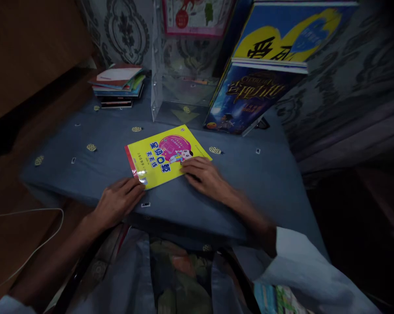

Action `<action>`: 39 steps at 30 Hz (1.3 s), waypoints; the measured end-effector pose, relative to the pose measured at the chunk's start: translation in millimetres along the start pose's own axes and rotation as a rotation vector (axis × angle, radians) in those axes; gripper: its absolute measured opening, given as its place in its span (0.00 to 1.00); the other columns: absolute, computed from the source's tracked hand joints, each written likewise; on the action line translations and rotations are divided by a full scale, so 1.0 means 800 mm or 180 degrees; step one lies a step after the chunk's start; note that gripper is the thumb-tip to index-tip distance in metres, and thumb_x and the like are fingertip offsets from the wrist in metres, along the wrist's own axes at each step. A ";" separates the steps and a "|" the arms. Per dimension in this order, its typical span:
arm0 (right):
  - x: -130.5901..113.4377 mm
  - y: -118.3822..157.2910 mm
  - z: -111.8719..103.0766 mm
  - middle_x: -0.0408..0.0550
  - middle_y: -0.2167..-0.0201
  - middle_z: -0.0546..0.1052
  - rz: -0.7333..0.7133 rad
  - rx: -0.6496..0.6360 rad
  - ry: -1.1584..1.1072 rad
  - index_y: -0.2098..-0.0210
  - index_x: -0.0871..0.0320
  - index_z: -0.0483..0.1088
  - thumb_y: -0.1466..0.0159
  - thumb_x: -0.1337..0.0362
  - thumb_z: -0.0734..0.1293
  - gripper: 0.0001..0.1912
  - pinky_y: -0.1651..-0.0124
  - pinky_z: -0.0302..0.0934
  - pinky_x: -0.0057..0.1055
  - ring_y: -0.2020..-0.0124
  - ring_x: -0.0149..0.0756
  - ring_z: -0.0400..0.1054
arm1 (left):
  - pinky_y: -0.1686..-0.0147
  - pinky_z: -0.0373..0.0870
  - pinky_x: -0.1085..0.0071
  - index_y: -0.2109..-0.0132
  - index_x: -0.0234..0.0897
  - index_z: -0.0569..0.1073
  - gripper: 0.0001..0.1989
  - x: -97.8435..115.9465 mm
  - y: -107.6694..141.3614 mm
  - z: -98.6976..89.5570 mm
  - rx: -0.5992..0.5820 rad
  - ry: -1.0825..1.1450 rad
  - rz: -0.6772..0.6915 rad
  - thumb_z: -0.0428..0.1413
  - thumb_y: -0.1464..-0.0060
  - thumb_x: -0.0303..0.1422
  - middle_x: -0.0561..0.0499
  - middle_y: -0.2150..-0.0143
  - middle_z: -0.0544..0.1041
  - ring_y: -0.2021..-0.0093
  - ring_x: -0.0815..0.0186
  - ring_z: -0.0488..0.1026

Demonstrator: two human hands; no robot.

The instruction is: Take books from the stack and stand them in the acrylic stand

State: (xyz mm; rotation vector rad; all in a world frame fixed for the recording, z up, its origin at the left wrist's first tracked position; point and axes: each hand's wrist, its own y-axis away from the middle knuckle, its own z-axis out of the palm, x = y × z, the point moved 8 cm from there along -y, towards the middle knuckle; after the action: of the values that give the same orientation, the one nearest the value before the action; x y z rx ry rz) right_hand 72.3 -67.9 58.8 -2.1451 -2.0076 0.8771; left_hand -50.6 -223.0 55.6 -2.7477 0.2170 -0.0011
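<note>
A thin yellow workbook point(164, 159) with a red spine, a pink oval and a cartoon figure on its cover lies slightly turned on the blue-grey cloth. My left hand point(120, 198) has its fingers closed at the workbook's near left corner, by the spine. At the near right corner, my right hand point(205, 176) grips the edge with its fingers over the cover. Both thumbs are partly hidden. The workbook looks closed, and its far edge is uncovered.
A stack of books point(118, 85) lies at the back left of the cloth-covered table point(255, 183). Behind the workbook stands a clear acrylic rack point(155, 87). Large upright books point(249, 96) lean at the back right. A white cable point(61, 218) hangs at the left.
</note>
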 end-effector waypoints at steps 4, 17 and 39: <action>-0.038 -0.024 0.036 0.53 0.56 0.80 -0.0386 -0.0160 -0.0204 0.57 0.58 0.76 0.30 0.68 0.61 0.11 0.48 0.69 0.44 0.51 0.42 0.72 | 0.65 0.72 0.69 0.58 0.37 0.75 0.10 0.001 -0.001 0.002 -0.0077 -0.0126 -0.0005 0.49 0.31 0.30 0.46 0.59 0.79 0.63 0.63 0.75; -0.039 -0.019 0.067 0.56 0.48 0.77 -0.0419 -0.0063 -0.0630 0.49 0.59 0.75 0.29 0.68 0.61 0.14 0.42 0.64 0.45 0.43 0.43 0.67 | 0.67 0.71 0.70 0.54 0.35 0.73 0.11 -0.006 -0.005 -0.003 -0.0289 0.0269 -0.0159 0.46 0.32 0.26 0.46 0.60 0.77 0.64 0.63 0.74; -0.112 -0.044 0.097 0.54 0.54 0.74 -0.0421 -0.0770 0.0496 0.47 0.59 0.70 0.29 0.62 0.64 0.14 0.50 0.65 0.40 0.50 0.43 0.65 | 0.46 0.70 0.57 0.39 0.35 0.69 0.23 -0.168 -0.082 0.056 -0.0819 0.0281 -0.1506 0.46 0.34 0.43 0.41 0.45 0.76 0.45 0.52 0.73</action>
State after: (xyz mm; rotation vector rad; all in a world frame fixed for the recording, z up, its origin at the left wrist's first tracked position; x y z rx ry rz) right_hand 7.6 -171.8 40.9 -2.0873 -2.2412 0.4545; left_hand -171.9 -126.3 42.6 -2.9866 -0.4421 -0.2363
